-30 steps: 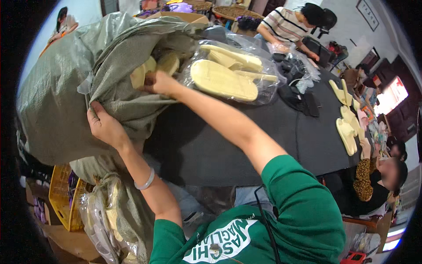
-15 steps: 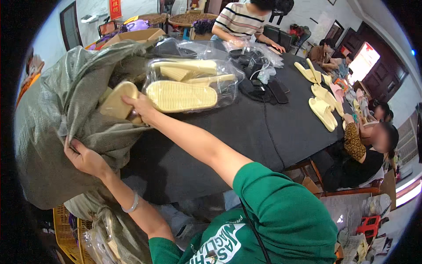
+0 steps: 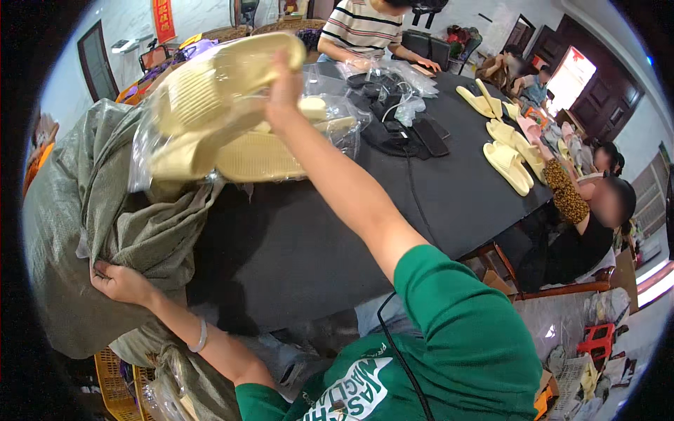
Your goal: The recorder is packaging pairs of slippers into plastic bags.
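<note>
Your right hand [image 3: 284,91] grasps a clear plastic bag of pale yellow slippers [image 3: 210,105] aloft, while your left hand [image 3: 121,282] clenches the grey-green woven sack [image 3: 91,210], steadying it against the black bench [image 3: 309,231].

A large black rectangular worktop [image 3: 449,189] fills the middle. Pale walls [image 3: 126,28] stand far left, dark wooden doors [image 3: 604,77] far right, with daylight between them.

Head view: single wide fisheye worn at head height, facing down and forward over the black surface [image 3: 449,196]; the wearer's own forearms close, co-workers farther off.
</note>
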